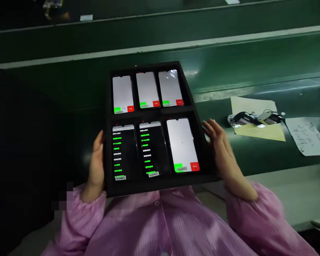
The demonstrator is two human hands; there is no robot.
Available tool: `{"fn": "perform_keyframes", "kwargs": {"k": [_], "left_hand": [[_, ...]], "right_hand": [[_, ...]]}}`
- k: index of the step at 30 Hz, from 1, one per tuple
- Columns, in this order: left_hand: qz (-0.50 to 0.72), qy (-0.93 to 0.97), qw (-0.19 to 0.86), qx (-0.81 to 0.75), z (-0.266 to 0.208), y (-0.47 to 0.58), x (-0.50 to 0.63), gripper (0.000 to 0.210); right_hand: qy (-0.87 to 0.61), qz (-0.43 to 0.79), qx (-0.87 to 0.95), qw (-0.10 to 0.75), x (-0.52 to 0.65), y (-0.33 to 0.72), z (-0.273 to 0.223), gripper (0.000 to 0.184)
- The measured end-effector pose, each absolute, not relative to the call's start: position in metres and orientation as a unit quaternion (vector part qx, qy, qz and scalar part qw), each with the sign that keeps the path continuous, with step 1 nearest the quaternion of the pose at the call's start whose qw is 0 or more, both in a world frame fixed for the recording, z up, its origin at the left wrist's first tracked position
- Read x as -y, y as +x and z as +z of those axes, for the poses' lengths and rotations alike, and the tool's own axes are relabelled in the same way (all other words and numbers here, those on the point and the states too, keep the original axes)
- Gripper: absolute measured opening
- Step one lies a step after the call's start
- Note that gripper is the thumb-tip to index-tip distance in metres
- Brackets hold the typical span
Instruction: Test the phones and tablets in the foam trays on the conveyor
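Facing upward, the black tray (pixel 160 184) is gripped at its left side by the left hand (pixel 96 170) and at its right side by the right hand (pixel 223 153). Six lit phones (pixel 182 142) are held inside the tray, in two rows. Right of the tray, yellow paper (pixel 266 133) is partly covered by a shiny object (pixel 244 118).

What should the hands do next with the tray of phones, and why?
Maybe ease the black tray a little forward, keeping it level, over the green bench. The left hand and right hand are at its sides, its near edge seems to reach past the bench toward the pink shirt, and six phones lie in it face up.
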State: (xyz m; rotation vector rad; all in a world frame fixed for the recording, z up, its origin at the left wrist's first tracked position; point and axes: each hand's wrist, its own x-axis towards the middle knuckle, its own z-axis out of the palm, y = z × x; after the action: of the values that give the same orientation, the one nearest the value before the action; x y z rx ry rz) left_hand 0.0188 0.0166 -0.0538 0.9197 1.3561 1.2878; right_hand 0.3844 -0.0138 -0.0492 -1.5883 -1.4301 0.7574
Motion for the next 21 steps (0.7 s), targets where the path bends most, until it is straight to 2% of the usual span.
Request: {"fn": "perform_keyframes", "kwargs": {"k": [3,5,9,11,13,14,16,18,21], "left_hand": [[0.528,0.331,0.584,-0.520,-0.048,0.042,-0.017,0.063],[0.526,0.329,0.593,-0.514,-0.047,0.043,0.006,0.064],[0.471,0.390,0.525,-0.593,-0.054,0.018,0.058,0.059],[0.403,0.430,0.492,-0.641,-0.050,0.003,0.056,0.056],[0.365,0.496,0.424,-0.664,-0.035,-0.004,0.021,0.055],[0.356,0.544,0.375,-0.661,-0.025,-0.004,-0.007,0.053],[0.324,0.661,0.256,-0.627,-0.004,0.009,-0.073,0.047],[0.242,0.760,0.159,-0.582,0.013,0.034,-0.139,0.043],[0.181,0.804,0.118,-0.554,0.020,0.077,-0.204,0.044]], "right_hand": [[-0.628,0.380,0.534,0.420,-0.007,0.377,-0.065,0.065],[-0.620,0.397,0.526,0.425,0.001,0.374,-0.075,0.069],[-0.614,0.384,0.530,0.441,0.040,0.389,-0.091,0.069],[-0.605,0.383,0.544,0.437,0.041,0.408,-0.087,0.061],[-0.600,0.378,0.587,0.391,0.016,0.425,-0.068,0.050],[-0.591,0.362,0.630,0.351,-0.007,0.430,-0.056,0.050],[-0.586,0.226,0.711,0.315,-0.066,0.433,-0.029,0.042],[-0.568,0.100,0.783,0.234,-0.128,0.426,-0.010,0.040],[-0.568,0.065,0.800,0.181,-0.196,0.412,-0.006,0.036]]}}
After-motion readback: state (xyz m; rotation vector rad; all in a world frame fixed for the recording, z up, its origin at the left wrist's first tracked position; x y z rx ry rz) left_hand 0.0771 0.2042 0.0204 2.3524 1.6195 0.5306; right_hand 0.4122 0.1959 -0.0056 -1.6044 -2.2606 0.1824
